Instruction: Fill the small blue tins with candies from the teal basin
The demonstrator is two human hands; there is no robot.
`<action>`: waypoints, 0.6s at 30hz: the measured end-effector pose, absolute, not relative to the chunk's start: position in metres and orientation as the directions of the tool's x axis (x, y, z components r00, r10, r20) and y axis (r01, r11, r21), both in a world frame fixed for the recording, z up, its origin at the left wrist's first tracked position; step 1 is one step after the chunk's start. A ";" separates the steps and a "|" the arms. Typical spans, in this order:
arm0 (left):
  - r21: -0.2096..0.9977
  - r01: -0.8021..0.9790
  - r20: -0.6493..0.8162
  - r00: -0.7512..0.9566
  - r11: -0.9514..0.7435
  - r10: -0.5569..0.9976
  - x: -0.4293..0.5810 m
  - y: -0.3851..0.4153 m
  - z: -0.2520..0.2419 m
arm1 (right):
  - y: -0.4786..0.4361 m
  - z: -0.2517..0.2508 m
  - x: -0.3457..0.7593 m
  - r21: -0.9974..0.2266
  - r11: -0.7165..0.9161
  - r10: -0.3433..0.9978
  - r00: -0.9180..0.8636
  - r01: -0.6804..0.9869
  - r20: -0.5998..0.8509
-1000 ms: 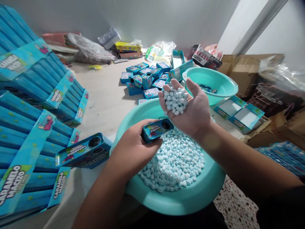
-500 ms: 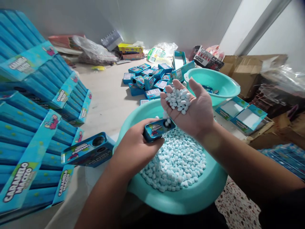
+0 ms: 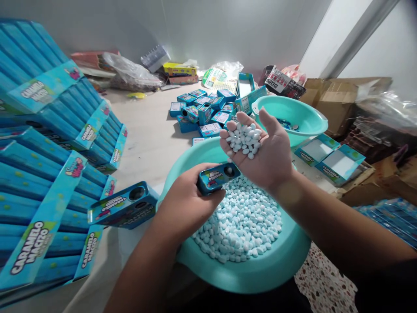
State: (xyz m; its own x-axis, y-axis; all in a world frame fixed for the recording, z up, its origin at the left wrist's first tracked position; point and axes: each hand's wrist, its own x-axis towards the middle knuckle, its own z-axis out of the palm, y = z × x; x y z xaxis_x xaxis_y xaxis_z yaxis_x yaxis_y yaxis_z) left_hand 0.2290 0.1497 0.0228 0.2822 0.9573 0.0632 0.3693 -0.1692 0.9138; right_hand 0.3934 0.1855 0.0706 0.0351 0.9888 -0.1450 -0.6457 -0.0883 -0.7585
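Observation:
My left hand [image 3: 190,204] is wrapped around a small blue candy box [image 3: 215,178] marked CARAMELO MACIZO. The box lies tilted over the basin, and the round hole at its right end faces up. Palm up, my right hand [image 3: 276,163] cups a heap of white candies [image 3: 244,140], its fingertips just above that hole. A candy shows at the hole. Below both hands, a turquoise basin [image 3: 247,282] holds a large mass of pale blue-white candies [image 3: 241,228]. Left of my left wrist stands another blue box [image 3: 122,208] with a round hole in its top.
Stacked display trays [image 3: 48,234] of blue boxes rise on the left. A pile of small blue boxes [image 3: 205,111] lies behind the basin. A second turquoise basin [image 3: 306,114] stands back right, near open blue trays [image 3: 342,163] and cardboard boxes [image 3: 335,98].
Candies at the gap between my right fingers and the box hole have become fewer. Both hands stay nearly in place, and the view has shifted slightly.

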 end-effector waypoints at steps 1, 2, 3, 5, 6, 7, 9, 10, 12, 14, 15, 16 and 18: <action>0.915 0.365 0.063 0.287 -0.170 0.956 0.229 0.149 0.023 | 0.185 0.070 0.393 -0.749 -0.081 0.991 0.030 -0.657 -0.133; 0.917 0.360 0.066 0.291 -0.173 0.954 0.229 0.149 0.023 | 0.185 0.070 0.393 -0.745 -0.075 0.992 0.028 -0.663 -0.124; 0.918 0.357 0.067 0.293 -0.174 0.954 0.229 0.149 0.023 | 0.184 0.071 0.393 -0.745 -0.070 0.992 0.030 -0.663 -0.120; 0.917 0.360 0.067 0.289 -0.173 0.955 0.229 0.149 0.023 | 0.184 0.071 0.392 -0.758 -0.067 0.992 0.038 -0.649 -0.120; 0.916 0.363 0.065 0.288 -0.172 0.956 0.229 0.150 0.023 | 0.183 0.072 0.391 -0.769 -0.065 0.992 0.042 -0.636 -0.118; 0.914 0.368 0.066 0.284 -0.172 0.957 0.229 0.150 0.023 | 0.183 0.072 0.391 -0.782 -0.060 0.992 0.048 -0.620 -0.114; 0.910 0.373 0.076 0.280 -0.182 0.957 0.229 0.151 0.023 | 0.182 0.072 0.390 -0.817 -0.042 0.994 0.062 -0.575 -0.095; 0.909 0.373 0.084 0.279 -0.188 0.957 0.229 0.151 0.023 | 0.182 0.071 0.390 -0.838 -0.026 0.995 0.069 -0.545 -0.076; 0.907 0.377 0.079 0.284 -0.187 0.956 0.229 0.151 0.023 | 0.182 0.069 0.389 -0.884 0.014 0.997 0.073 -0.468 -0.023; 0.906 0.385 0.058 0.297 -0.175 0.953 0.229 0.151 0.024 | 0.181 0.066 0.389 -0.925 0.060 0.998 0.053 -0.376 0.044; 0.907 0.386 0.044 0.304 -0.166 0.952 0.228 0.151 0.025 | 0.181 0.065 0.389 -0.939 0.082 0.997 0.037 -0.333 0.074; 0.909 0.385 0.036 0.308 -0.159 0.951 0.228 0.151 0.025 | 0.181 0.064 0.389 -0.949 0.102 0.995 0.022 -0.298 0.100; 0.912 0.381 0.031 0.304 -0.151 0.952 0.229 0.150 0.025 | 0.181 0.062 0.390 -0.954 0.143 0.989 0.005 -0.264 0.147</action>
State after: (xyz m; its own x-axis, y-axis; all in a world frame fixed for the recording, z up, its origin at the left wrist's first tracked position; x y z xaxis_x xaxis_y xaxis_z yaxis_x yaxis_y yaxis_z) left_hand 0.2285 0.1501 0.0254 0.3040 0.9522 0.0306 0.3806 -0.1509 0.9123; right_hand 0.3897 0.1811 0.0620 0.0045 0.9891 0.1469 -0.2636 0.1429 -0.9540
